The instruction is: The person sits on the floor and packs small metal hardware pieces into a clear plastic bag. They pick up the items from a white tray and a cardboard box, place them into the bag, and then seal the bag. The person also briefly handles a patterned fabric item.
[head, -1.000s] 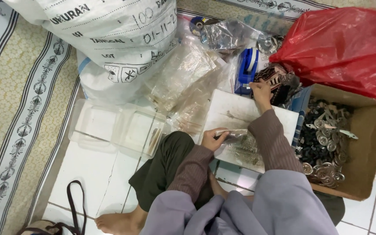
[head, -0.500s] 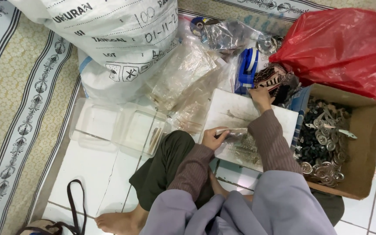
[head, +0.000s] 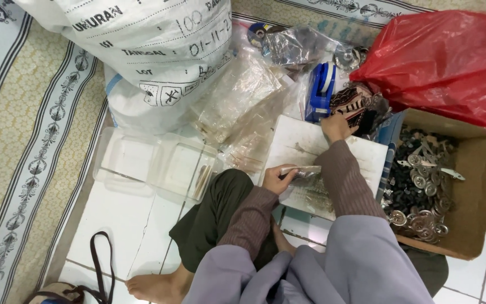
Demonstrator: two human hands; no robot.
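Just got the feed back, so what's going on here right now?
A person sits on the tiled floor with a white board before them. Their left hand holds a small clear packet over it, while the right hand reaches toward a blue tape dispenser. A cardboard box of small metal parts sits at their right.

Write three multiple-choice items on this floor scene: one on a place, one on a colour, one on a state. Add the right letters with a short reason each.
1. Where does the cardboard box of metal parts sit?
A. on the person's right
B. on the patterned mat
C. under the white sack

2. What colour is the tape dispenser?
A. green
B. blue
C. yellow

3. What is the left hand doing?
A. resting flat on the tiles
B. gripping the bag strap
C. holding a small clear packet

Answers: 1 A, the box lies beyond the right arm. 2 B, its body is blue. 3 C, its fingers close on the packet over the white board, while the right hand reaches toward the dispenser.
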